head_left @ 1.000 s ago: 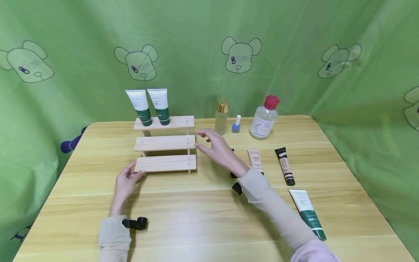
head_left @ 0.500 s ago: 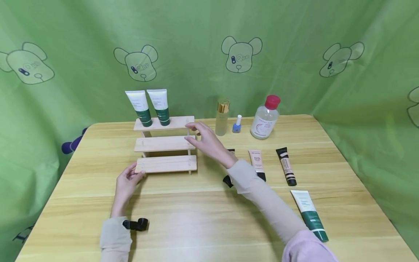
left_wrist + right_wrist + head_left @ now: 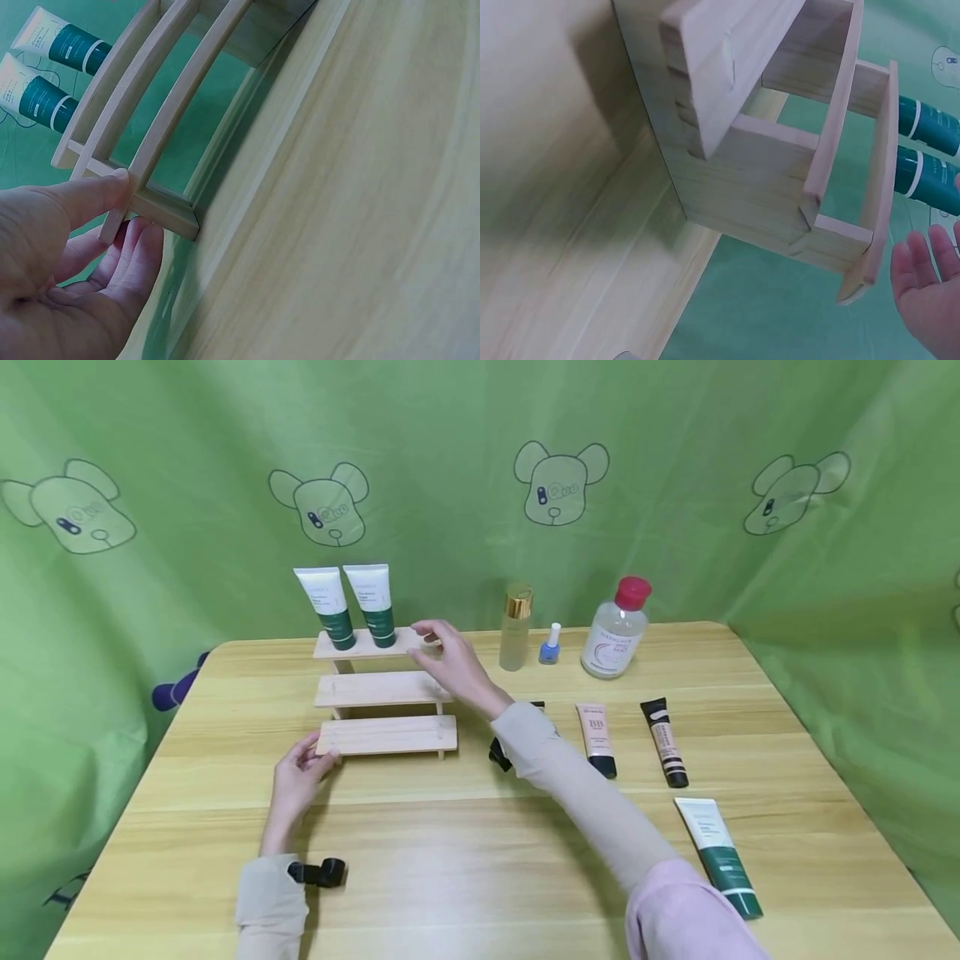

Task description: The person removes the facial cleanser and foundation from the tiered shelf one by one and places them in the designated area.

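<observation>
Three-tiered pale wooden step rack (image 3: 382,689) stands left of centre in the head view, on the light wood-grain bench (image 3: 465,860), in front of a green curtain printed with bear heads (image 3: 675,485). At the rack's lower left corner the left hand (image 3: 294,781) pinches the end of the bottom step: the left wrist view shows the thumb (image 3: 90,196) on top of the slat and the fingers (image 3: 135,255) curled beneath it. Near the rack's upper right corner, the right hand (image 3: 450,662) hovers with fingers spread and relaxed, holding nothing; whether the fingertips touch the top step cannot be told. Two white-and-dark-green tubes (image 3: 352,603) stand upright on their caps side by side on the top step, toward its left end. Right of the rack, along the back of the bench, stand a slim frosted bottle with a gold cap (image 3: 514,628), a small blue nail-polish bottle with a white cap (image 3: 550,646) and a clear round bottle with a red cap (image 3: 617,631). Toward the right of the frame lie a peach tube with a black cap (image 3: 598,739), a black-and-beige tube (image 3: 664,742) and, at lower right, another white-and-green tube (image 3: 718,855).
</observation>
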Available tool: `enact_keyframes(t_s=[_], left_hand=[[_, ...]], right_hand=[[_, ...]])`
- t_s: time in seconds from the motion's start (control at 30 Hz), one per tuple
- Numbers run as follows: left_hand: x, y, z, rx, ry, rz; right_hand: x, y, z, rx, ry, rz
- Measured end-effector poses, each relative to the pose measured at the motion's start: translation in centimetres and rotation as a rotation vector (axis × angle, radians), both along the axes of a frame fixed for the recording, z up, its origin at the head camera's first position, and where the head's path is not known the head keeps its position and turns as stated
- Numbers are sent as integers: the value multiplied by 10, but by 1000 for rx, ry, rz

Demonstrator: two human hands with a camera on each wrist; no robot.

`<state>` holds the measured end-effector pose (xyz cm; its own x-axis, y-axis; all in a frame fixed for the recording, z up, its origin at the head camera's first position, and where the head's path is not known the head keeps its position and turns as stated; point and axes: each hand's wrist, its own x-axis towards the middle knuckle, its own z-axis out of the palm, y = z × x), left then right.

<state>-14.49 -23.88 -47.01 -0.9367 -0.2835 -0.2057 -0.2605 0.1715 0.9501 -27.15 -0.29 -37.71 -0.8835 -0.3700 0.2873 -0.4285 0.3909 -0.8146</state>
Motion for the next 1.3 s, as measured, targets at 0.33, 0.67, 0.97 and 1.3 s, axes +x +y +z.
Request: enact_keyframes(t_s=[0.33, 0.67, 0.97, 1.3], left_hand=[[-1, -1, 2, -3, -3, 4], [0, 1, 0, 2, 2, 5], [2, 3, -1, 18, -1, 22], [1, 3, -1, 1, -2, 27]], right_hand=[[-15, -19, -2, -56, -93, -17], [-21, -27, -5, -96, -87, -24], [-28, -36, -3, -132, -119, -5], [-30, -42, 1, -81, -129, -27]])
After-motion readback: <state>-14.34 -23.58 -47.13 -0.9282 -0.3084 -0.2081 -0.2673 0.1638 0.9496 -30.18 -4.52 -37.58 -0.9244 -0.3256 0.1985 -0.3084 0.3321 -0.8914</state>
